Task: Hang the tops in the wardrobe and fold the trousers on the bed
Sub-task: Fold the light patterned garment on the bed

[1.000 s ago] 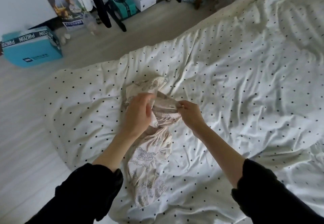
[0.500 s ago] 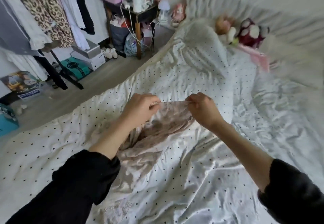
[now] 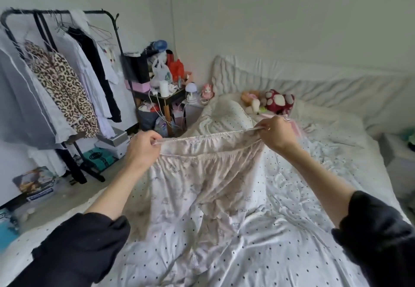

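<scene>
Folding stage, 1 garment in hand. The trousers (image 3: pixel 208 181), pale with a faint print, occupy the centre of the frame, raised by their elastic waistband and stretched flat between both hands. The left hand (image 3: pixel 143 149) pinches the waistband's left end at centre left; its grip is closed tight on the fabric. The right hand (image 3: pixel 277 133) pinches the right end, slightly higher and right of centre, grip likewise closed on the band. The legs hang down, and the lower part lies on the spotted duvet of the bed (image 3: pixel 303 208), which fills the lower and right of the frame.

Progress, as judged: the trousers are opened out and squared up, but no fold has been made. Laying them flat, bringing 1 leg over the other and doubling them over remains to be done.

At upper left stands a black clothes rail (image 3: pixel 56 12) carrying several hung garments, among them a leopard-print top (image 3: pixel 65 91). Whether these belong to the task's tops cannot be told. No loose top is visible on the bed, so the hanging portion may be complete or its items lie outside the frame.
</scene>
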`<control>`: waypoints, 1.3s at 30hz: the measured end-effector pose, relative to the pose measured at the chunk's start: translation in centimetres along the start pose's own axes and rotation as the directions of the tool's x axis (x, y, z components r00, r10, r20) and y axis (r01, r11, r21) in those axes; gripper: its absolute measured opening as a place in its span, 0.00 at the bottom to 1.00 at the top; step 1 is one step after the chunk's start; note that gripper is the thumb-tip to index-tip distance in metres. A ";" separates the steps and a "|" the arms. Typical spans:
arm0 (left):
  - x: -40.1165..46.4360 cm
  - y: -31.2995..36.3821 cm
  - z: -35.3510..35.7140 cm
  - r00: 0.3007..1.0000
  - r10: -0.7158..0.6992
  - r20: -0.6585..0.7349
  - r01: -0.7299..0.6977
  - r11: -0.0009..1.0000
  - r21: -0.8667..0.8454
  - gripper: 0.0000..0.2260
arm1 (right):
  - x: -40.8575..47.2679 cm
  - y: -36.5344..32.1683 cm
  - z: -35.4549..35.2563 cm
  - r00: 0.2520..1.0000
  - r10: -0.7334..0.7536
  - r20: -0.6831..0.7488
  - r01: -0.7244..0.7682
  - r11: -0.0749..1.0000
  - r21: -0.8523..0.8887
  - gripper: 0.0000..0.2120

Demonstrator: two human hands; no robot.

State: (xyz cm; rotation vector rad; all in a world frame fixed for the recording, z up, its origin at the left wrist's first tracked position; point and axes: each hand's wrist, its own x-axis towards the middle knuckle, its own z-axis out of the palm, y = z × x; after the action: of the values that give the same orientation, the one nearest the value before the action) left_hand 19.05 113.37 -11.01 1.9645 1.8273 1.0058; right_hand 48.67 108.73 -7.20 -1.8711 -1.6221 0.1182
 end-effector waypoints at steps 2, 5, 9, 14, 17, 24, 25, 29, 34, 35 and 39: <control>-1.1 0.2 -0.4 0.974 -0.219 0.059 0.227 0.947 -0.227 0.07 | -0.6 0.4 -1.0 1.000 0.005 0.023 -0.005 1.000 0.023 0.15; -2.1 1.1 -1.2 0.876 -0.435 0.210 0.475 0.700 -0.534 0.09 | -1.2 0.8 -1.8 0.990 0.058 0.125 -0.066 0.996 0.063 0.15; -2.1 2.9 -2.8 0.834 -0.435 0.340 0.539 0.511 -0.670 0.10 | -0.7 0.2 -3.1 0.962 0.160 0.220 -0.234 0.898 0.373 0.16; -1.4 2.6 -5.4 0.913 -0.341 0.224 0.404 0.680 -0.612 0.09 | 0.5 -0.8 -3.1 0.961 0.104 0.256 -0.209 0.879 0.428 0.05; -1.0 2.0 -7.6 0.956 -0.169 0.241 0.247 0.905 -0.345 0.10 | 1.4 -1.9 -2.1 0.938 0.060 0.342 -0.151 0.957 0.247 0.13; 0.1 -3.0 -10.0 0.912 -0.220 0.346 0.197 0.975 0.099 0.17 | 3.6 -4.8 2.3 0.911 0.159 0.380 -0.274 0.923 0.269 0.09; 0.3 -4.1 -10.2 0.920 -0.249 0.304 0.217 0.967 0.135 0.16 | 4.3 -5.5 3.1 0.907 0.172 0.385 -0.280 0.928 0.246 0.08; 2.1 -7.7 -10.5 0.886 -0.424 0.189 0.432 0.902 0.000 0.10 | 6.9 -8.0 6.9 0.891 0.247 0.380 -0.319 0.937 0.139 0.17; 5.2 -11.0 -9.8 0.744 -0.556 0.369 0.638 0.431 -0.638 0.06 | 10.8 -10.8 12.7 0.765 0.318 0.560 -0.535 0.798 0.278 0.12; 6.5 -11.7 -9.6 0.739 -0.567 0.364 0.625 0.376 -0.684 0.06 | 12.2 -11.7 14.0 0.752 0.307 0.584 -0.558 0.769 0.313 0.09; 12.3 -11.4 -10.3 0.769 -0.562 0.304 0.557 0.357 -0.750 0.07 | 18.0 -16.2 15.9 0.793 0.241 0.560 -0.557 0.661 0.503 0.06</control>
State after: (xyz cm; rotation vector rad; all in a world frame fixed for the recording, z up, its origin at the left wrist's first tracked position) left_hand 3.26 124.41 -7.06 0.6694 1.4117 1.2568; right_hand 31.56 132.03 -5.21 -1.6526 -1.1322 1.2506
